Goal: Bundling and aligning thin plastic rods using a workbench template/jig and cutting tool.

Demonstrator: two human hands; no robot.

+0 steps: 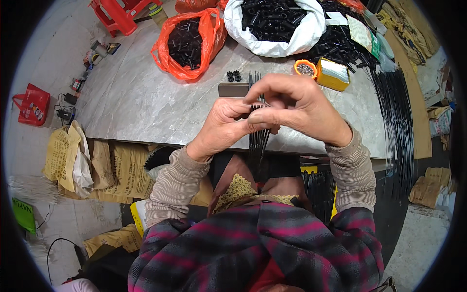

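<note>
Over the table's near edge, my left hand is closed round a bundle of thin black rods. The rods stick out past the fingers on the far side and hang down toward my lap. A small black notched piece shows at the top of the grip, between the two hands. My right hand reaches across with bent fingers, thumb and fingertips at this piece. Whatever its fingertips pinch is too small to make out. Just beyond lie a dark grey block and a few small black toothed parts.
On the grey table stand a red plastic bag and a white sack, both full of black tubular parts. An orange cup of small metal bits sits beside a yellow box. Long black rods overhang the right edge.
</note>
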